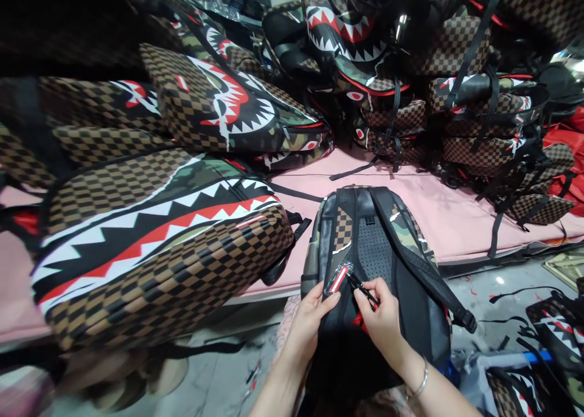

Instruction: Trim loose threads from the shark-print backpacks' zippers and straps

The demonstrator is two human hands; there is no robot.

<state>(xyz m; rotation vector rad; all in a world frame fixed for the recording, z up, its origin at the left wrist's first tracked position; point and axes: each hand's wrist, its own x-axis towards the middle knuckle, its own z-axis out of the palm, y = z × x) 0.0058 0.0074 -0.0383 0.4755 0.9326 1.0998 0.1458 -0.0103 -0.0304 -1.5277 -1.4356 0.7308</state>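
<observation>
A black backpack (383,313) with a perforated back panel stands at the pink table's edge, its strap side facing me. Over its upper back, my left hand (314,310) pinches a small red-and-white tag (338,279) in clear plastic. My right hand (379,310) is closed around a slim black tool (360,287), whose tip points at the tag; its exact kind is unclear. Some red material (359,321) shows below the right hand. A padded shoulder strap (417,256) hangs down the bag's right side.
To the left, a large checkered backpack with shark teeth (159,234) lies on the pink table (456,222). Stacked backpacks (228,101) rise behind it, and more piles (474,110) stand at the back right. Further bags (554,326) sit low at right, near a grey-lined bin (477,383).
</observation>
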